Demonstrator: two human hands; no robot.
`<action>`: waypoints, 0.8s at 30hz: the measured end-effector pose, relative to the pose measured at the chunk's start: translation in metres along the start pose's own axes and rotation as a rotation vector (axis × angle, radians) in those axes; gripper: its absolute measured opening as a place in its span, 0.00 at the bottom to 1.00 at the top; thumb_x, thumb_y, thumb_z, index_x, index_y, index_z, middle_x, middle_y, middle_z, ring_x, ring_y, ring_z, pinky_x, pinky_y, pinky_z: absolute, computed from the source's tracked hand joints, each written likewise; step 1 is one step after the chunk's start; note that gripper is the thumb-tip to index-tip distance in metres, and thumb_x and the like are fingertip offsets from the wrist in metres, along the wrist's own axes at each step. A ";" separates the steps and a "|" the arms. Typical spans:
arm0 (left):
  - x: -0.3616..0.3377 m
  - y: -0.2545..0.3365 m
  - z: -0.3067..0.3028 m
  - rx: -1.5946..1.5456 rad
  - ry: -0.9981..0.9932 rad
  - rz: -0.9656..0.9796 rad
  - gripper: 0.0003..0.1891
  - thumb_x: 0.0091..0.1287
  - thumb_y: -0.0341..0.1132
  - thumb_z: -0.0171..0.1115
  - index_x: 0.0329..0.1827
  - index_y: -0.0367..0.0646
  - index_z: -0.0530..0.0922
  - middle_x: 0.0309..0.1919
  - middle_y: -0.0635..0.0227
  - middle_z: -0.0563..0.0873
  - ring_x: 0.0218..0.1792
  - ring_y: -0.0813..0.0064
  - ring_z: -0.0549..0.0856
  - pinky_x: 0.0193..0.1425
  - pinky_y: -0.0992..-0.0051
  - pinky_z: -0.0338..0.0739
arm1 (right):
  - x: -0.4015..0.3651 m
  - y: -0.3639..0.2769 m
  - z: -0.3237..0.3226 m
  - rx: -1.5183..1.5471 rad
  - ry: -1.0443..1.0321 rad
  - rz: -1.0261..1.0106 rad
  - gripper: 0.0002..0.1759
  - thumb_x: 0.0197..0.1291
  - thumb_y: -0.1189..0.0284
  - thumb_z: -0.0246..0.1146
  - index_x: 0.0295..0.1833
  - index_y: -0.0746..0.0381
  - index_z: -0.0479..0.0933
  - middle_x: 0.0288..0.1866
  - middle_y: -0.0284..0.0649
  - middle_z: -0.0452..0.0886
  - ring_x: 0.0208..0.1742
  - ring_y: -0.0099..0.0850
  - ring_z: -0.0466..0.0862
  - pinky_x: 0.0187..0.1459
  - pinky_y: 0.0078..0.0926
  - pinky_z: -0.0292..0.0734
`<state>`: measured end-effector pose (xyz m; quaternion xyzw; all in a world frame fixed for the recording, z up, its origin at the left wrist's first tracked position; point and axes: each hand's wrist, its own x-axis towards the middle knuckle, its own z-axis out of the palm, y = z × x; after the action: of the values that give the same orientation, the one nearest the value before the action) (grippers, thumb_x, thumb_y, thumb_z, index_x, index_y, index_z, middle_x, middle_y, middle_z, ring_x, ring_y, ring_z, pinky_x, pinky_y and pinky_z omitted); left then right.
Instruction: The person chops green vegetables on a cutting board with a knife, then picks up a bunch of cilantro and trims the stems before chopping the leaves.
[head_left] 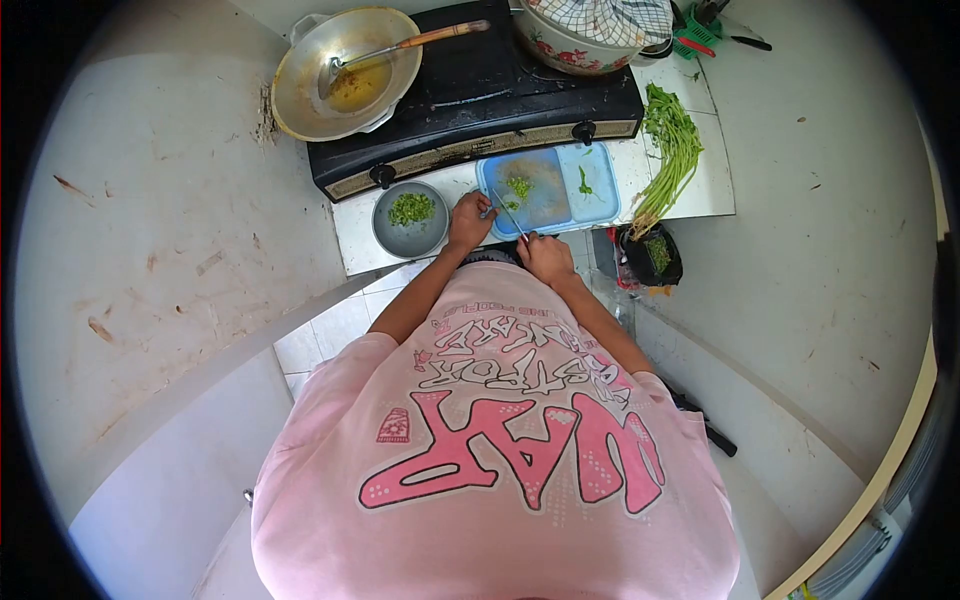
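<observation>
The right hand is clamped around the handle of a knife, its blade slanting over the near-left part of the blue cutting board toward a small heap of chopped greens. The left hand sits at the board's left edge, fingers curled. Whether they pinch anything I cannot tell (too small here). Just beside it stands a grey bowl. The board's far edge meets the stove — its right half lies mostly bare.

Gleaming glossy black on the stove; looking dull, scuffed metal on the wok at the stove's left, wood on the ladle handle; showing smooth blue plastic on the cutting board before the stove, metal on the knife.
</observation>
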<state>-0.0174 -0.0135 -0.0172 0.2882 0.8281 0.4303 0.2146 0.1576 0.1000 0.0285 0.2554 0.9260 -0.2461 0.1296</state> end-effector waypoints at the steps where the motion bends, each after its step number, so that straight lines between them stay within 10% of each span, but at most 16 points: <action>1: 0.000 0.000 0.000 -0.001 -0.003 -0.003 0.12 0.58 0.30 0.77 0.38 0.37 0.81 0.33 0.58 0.85 0.36 0.62 0.87 0.45 0.63 0.82 | -0.001 -0.001 0.000 -0.010 0.000 -0.003 0.26 0.75 0.54 0.55 0.44 0.67 0.83 0.32 0.59 0.87 0.35 0.56 0.89 0.41 0.53 0.85; 24: 0.000 0.000 -0.003 0.019 -0.032 0.018 0.14 0.60 0.32 0.78 0.38 0.36 0.79 0.32 0.55 0.85 0.35 0.58 0.86 0.43 0.60 0.81 | 0.006 0.006 0.005 -0.008 0.037 0.012 0.24 0.74 0.54 0.55 0.42 0.65 0.83 0.31 0.57 0.87 0.35 0.56 0.89 0.42 0.54 0.85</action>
<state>-0.0193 -0.0155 -0.0157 0.3047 0.8260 0.4196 0.2212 0.1561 0.1046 0.0193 0.2651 0.9276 -0.2368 0.1150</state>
